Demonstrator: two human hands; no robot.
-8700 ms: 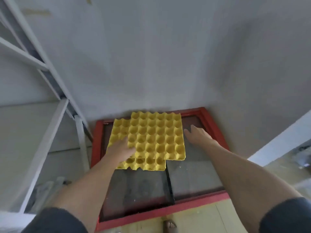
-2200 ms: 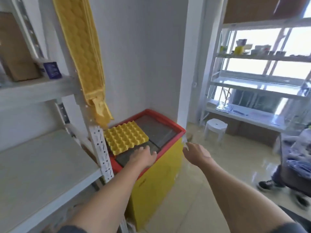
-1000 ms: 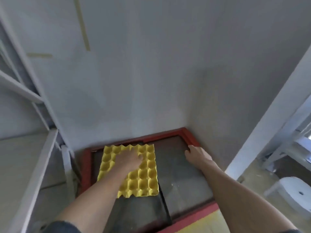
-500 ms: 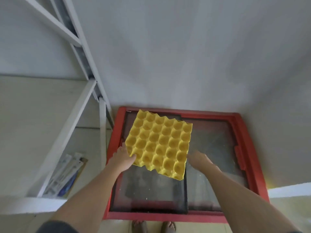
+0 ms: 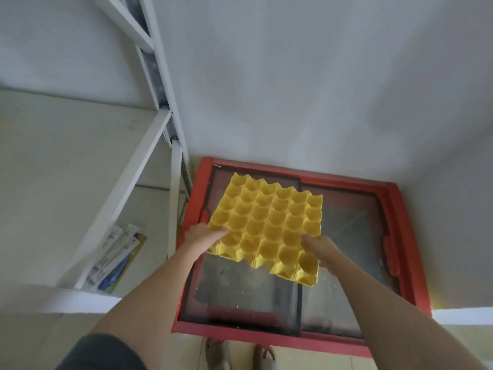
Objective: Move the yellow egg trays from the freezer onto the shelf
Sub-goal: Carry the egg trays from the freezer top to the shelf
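A yellow egg tray (image 5: 269, 227) is held tilted a little above the freezer's dark sliding glass lid (image 5: 240, 292). My left hand (image 5: 202, 235) grips its near left edge, thumb on top. On the near right edge my right hand (image 5: 321, 248) holds it, fingers partly hidden under the tray. The chest freezer (image 5: 408, 236) has a red rim and stands against the grey wall. To the left stands the white metal shelf (image 5: 53, 182), its wide pale board level with the freezer top.
A white upright post (image 5: 174, 198) of the shelf rises right beside the freezer's left rim. Packaged items (image 5: 117, 260) lie on the lower board. My feet (image 5: 240, 355) are at the freezer's front edge. The grey wall closes the back and right.
The tray has come up off the lid and nearer to me. My right hand, beside the tray half a second ago, now grips its right edge.
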